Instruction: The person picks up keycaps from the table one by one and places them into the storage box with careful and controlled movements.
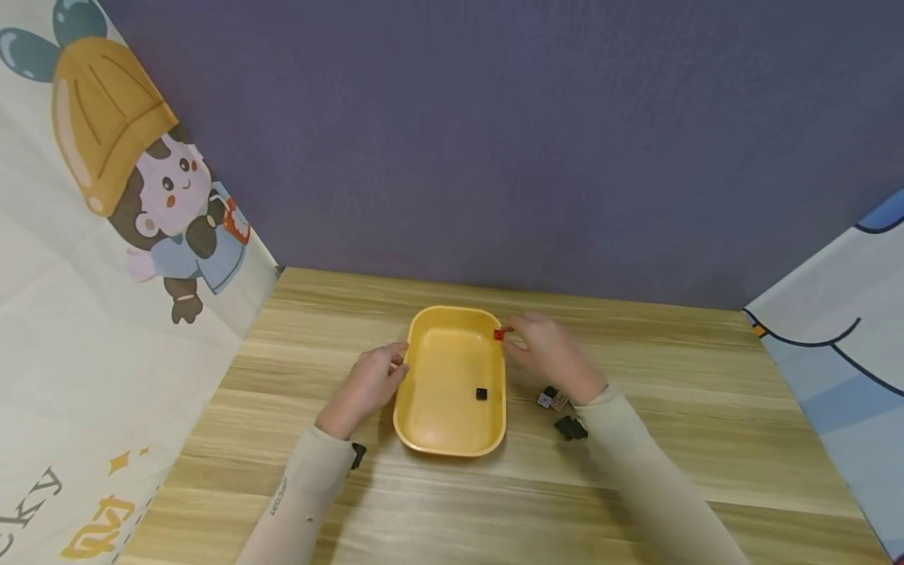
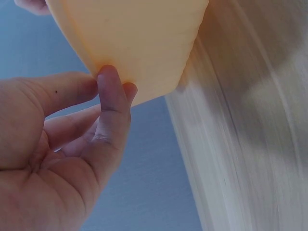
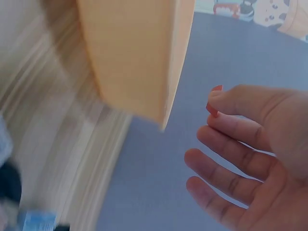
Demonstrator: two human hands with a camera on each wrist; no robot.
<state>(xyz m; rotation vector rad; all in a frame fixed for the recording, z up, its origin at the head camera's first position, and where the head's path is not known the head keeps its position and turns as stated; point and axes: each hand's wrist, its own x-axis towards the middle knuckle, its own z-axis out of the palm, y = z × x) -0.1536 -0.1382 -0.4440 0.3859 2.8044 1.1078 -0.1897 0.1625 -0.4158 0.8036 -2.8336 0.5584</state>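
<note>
A yellow plastic tray (image 1: 452,450) stands on the wooden table, with a small black keycap (image 1: 482,394) inside it. My left hand (image 1: 365,386) grips the tray's left rim between thumb and fingers; the left wrist view shows the fingertips (image 2: 109,79) against the outer wall. Over the tray's upper right rim, my right hand (image 1: 547,351) pinches a small red keycap (image 1: 499,334) between thumb and index finger. In the right wrist view that keycap is mostly covered by the thumb, and the other fingers are spread apart.
Right of the tray, partly behind the right forearm, lie several small pieces: a grey keycap (image 1: 544,400), a brown one (image 1: 560,402) and a black cluster (image 1: 570,428). A black object (image 1: 358,455) shows beside the left wrist. A dark wall (image 1: 494,157) rises behind the table.
</note>
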